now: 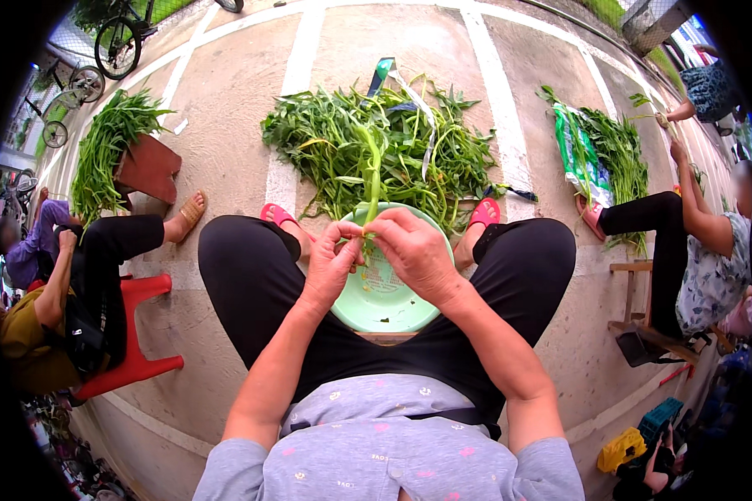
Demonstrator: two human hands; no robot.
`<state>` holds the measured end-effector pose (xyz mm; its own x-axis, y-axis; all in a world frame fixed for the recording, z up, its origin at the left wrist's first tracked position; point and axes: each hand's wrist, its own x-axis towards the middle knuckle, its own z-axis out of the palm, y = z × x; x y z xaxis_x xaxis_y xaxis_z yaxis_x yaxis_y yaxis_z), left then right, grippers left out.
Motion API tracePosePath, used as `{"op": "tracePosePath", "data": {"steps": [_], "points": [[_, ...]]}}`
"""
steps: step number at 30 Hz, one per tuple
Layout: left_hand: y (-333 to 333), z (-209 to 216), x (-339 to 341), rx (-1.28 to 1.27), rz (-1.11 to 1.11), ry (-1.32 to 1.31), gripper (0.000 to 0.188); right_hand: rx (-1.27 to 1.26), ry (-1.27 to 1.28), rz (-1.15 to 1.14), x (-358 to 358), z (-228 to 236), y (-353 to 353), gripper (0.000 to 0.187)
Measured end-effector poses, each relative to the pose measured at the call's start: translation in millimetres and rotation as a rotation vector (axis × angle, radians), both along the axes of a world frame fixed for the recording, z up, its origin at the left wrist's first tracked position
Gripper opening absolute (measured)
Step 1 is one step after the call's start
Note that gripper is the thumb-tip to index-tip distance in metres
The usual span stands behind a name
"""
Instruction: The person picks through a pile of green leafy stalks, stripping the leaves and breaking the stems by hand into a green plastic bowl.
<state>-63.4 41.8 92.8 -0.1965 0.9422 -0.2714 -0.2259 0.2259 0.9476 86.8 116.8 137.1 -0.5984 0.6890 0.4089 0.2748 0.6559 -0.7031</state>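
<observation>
My left hand (337, 257) and my right hand (415, 253) meet above a pale green plastic basin (355, 305) between my knees. Both are closed, fingertips pinching the lower end of a long green vegetable stem (373, 171), probably water spinach. The stem points away from me, its far tip bent over. A few small green scraps lie in the basin, which has printing inside. Just beyond it spreads a large heap of leafy green stems (309, 150), with a pale strip and a green-and-dark band across it. My hands hide the exact grip point.
At left, a seated person is near a red plastic stool (134, 334); greens (113, 154) drape over a reddish-brown block (148, 169). On the right, another person sits on a wooden stool (635, 292), beside greens (618, 154) on a green-and-white bag (578, 154). Bicycles (119, 46) stand far left.
</observation>
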Motion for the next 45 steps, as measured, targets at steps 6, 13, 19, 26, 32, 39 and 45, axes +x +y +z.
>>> {"op": "tracePosePath", "data": {"steps": [6, 13, 19, 26, 32, 39, 45], "points": [[0, 1, 4, -0.016, -0.032, 0.018, 0.01, 0.049, -0.008, -0.037, 5, -16, -4, 0.02], [-1, -1, 4, -0.003, -0.073, 0.026, 0.01, 0.001, -0.044, -0.055, 7, -21, -4, 0.019], [1, 5, 7, -0.127, -0.024, -0.16, 0.021, -0.048, -0.055, -0.097, 7, -26, -2, 0.014], [0, -1, 0, -0.165, -0.151, -0.323, 0.025, -0.087, -0.109, -0.121, 7, -28, -3, 0.01], [1, 0, 0, -0.188, -0.133, -0.34, 0.025, -0.106, -0.178, -0.136, 8, -29, -4, 0.01], [0, 5, 1, -0.091, -0.12, -0.227, 0.022, -0.164, -0.116, -0.144, 7, -24, -5, 0.01], [0, 7, 3, 0.097, -0.143, -0.064, 0.021, -0.392, 0.042, -0.147, 6, -16, -6, 0.007]]}}
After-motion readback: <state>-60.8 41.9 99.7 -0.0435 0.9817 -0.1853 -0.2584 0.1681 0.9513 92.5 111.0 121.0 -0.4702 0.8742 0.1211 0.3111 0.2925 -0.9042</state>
